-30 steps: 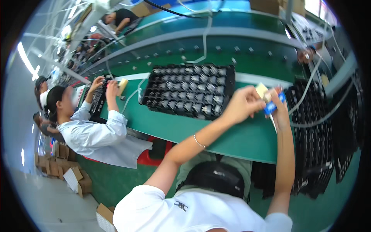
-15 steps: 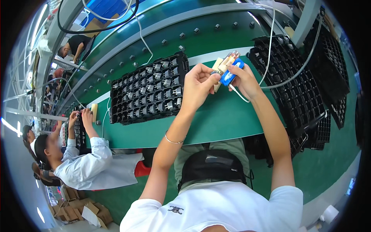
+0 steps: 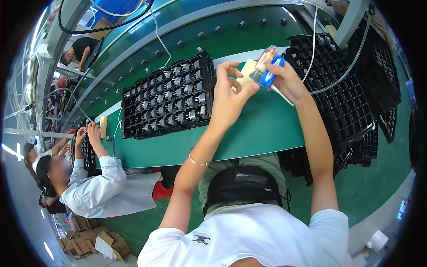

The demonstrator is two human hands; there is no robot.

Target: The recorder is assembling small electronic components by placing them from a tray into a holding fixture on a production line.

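Note:
My right hand [image 3: 290, 82] grips a blue and clear handheld device [image 3: 272, 73] with amber and cream parts inside and a white cable trailing from its lower end. Left of it, my left hand [image 3: 229, 98] has its fingers apart, thumb tip close to the device; nothing shows between the fingers. A cream block [image 3: 247, 71] is partly hidden behind my hands. On the green bench to the left lies a black tray [image 3: 133, 127] filled with rows of small dark plug-like parts [image 3: 169, 95] with metal prongs.
Black compartment trays [image 3: 338, 95] are stacked at the right. A hose [image 3: 358, 66] and white cables hang over the bench. Small parts [image 3: 218, 29] stand spaced along a green strip at the back. A co-worker in a pale coat [image 3: 100, 189] sits at the left.
My left fingers have opened and drawn slightly away from the device. My right hand, with the device, has shifted a little to the right. The whole view has moved slightly.

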